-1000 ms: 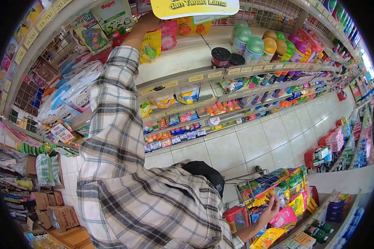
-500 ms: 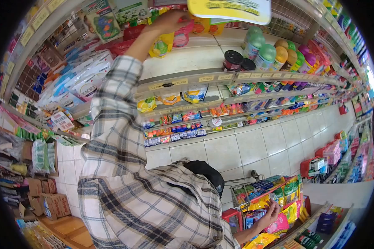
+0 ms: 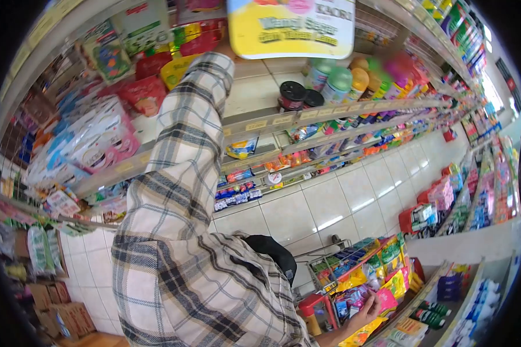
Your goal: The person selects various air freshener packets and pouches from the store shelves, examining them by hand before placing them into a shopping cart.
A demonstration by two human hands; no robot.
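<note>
The left hand is being hidden by the yellow-and-white sign (image 3: 292,29), so its grip cannot be told. Left of the sign, a yellow pouch (image 3: 175,72) is being partly covered by the left sleeve (image 3: 191,110). Well below the sign, the right hand (image 3: 366,315), fingers loosely curled, is being held beside a pink packet (image 3: 387,302) in the cart (image 3: 314,302); whether anything is being gripped cannot be told.
</note>
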